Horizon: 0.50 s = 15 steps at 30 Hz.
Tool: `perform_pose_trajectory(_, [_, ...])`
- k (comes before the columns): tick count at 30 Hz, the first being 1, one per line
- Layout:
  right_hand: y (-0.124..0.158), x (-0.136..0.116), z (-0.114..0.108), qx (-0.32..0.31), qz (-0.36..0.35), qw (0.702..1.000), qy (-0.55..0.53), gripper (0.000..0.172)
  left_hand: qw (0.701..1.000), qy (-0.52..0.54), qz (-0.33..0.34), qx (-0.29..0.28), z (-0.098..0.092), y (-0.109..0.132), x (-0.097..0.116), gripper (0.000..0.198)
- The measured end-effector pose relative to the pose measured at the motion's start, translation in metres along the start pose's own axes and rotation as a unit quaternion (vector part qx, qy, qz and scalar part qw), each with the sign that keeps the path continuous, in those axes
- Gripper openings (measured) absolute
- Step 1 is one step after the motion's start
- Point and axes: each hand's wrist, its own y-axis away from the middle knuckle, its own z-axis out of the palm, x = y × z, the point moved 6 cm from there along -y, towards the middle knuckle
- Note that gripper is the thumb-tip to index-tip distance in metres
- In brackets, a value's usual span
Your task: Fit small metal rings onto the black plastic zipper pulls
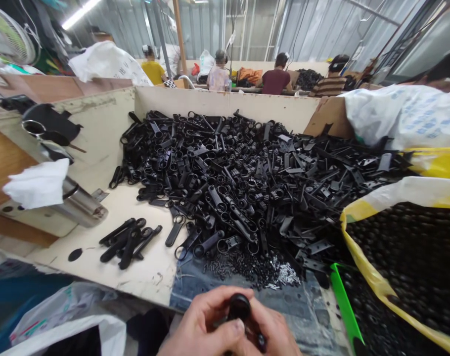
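We held a small black part (240,307) between both hands at the bottom edge of the view. Our left hand (202,326) wrapped around it from the left, thumb pressed across its front just under its rounded top, fingers curled behind it. Our right hand (273,329) clenched it from the right and below, with a lower bit of the part showing between the fingers. Both grips were closed on the part; neither hand was loose.

Just beyond the part lay a denim cloth (195,282), and on it, right above our knuckles, a heap of screws (254,269). Farther out from the grip rose a big pile (240,178) of black plastic pieces, filling a pale tray (99,133). Up and left of our left hand sat a short row of finished pieces (128,240). Beyond those stood a steel flask (76,202) with a white tissue (37,183) over it. Right of our right hand stuck up a green scoop (343,301), beside a yellow-rimmed sack (414,257) of black bits. Far behind the pile, other people (277,76) sat at work.
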Motion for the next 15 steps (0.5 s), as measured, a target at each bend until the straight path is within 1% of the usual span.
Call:
perform_pose_trajectory(1, [-0.001,0.000,-0.001,-0.017,0.031,0.999,-0.034,0.035,1.000,0.013,-0.004,0.004,-0.003,-0.002,0.003,0.052])
perform_pose_trajectory(2, [-0.002,-0.001,-0.003,-0.022,0.052,0.996,-0.067,0.042,1.000,0.025,-0.005,0.009,-0.004,-0.003,0.005,0.054])
perform_pose_trajectory(3, [-0.004,-0.004,-0.008,-0.010,0.063,0.994,-0.094,0.044,0.999,0.033,-0.007,0.013,-0.006,-0.005,0.006,0.057])
perform_pose_trajectory(4, [-0.006,-0.006,-0.014,0.017,0.069,0.991,-0.110,0.042,0.999,0.032,-0.010,0.014,-0.006,-0.006,0.007,0.060])
perform_pose_trajectory(6, [-0.010,-0.012,-0.024,0.073,0.082,0.987,-0.119,0.036,1.000,0.001,-0.025,-0.004,-0.003,-0.007,0.003,0.068])
perform_pose_trajectory(7, [-0.013,-0.014,-0.026,0.080,0.089,0.986,-0.118,0.034,0.999,-0.023,-0.032,-0.018,-0.001,-0.007,0.000,0.071])
perform_pose_trajectory(9, [-0.019,-0.021,-0.022,0.052,0.094,0.988,-0.109,0.029,0.995,-0.087,-0.029,-0.031,-0.001,-0.004,-0.007,0.068])
perform_pose_trajectory(10, [-0.021,-0.024,-0.019,0.028,0.092,0.990,-0.104,0.025,0.992,-0.123,-0.021,-0.024,-0.003,-0.001,-0.009,0.064])
perform_pose_trajectory(11, [-0.023,-0.027,-0.015,0.006,0.092,0.991,-0.099,0.023,0.987,-0.159,-0.010,-0.008,-0.006,0.001,-0.011,0.058])
perform_pose_trajectory(13, [-0.023,-0.029,-0.011,-0.020,0.102,0.991,-0.081,0.026,0.973,-0.228,0.018,0.036,-0.014,0.007,-0.012,0.047])
perform_pose_trajectory(15, [-0.021,-0.030,-0.011,-0.017,0.113,0.992,-0.057,0.028,0.954,-0.291,0.046,0.061,-0.018,0.012,-0.010,0.038])
